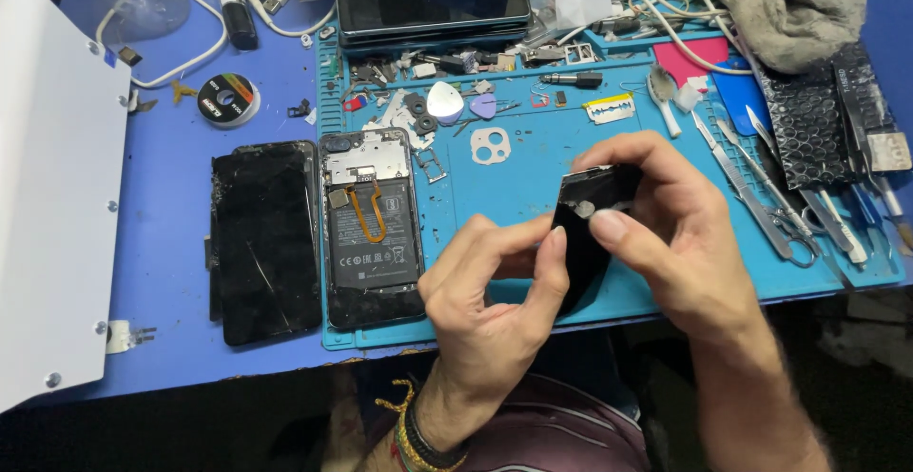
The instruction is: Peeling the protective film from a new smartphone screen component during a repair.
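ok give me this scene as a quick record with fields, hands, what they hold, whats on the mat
left hand: pinches the lower part of the black phone part
right hand: grips the same part at its top
mat: blue work mat
on mat: opened phone with battery showing, picks, small parts
left of mat: cracked black screen
right edge: tweezers and scissors

**A blue workbench over a dark floor**

A blue flat-topped workbench (162, 272) fills the view under bright, even light. A turquoise rubber work mat (533, 173) covers its right half. Beyond the near edge, the floor is dark and unclear.
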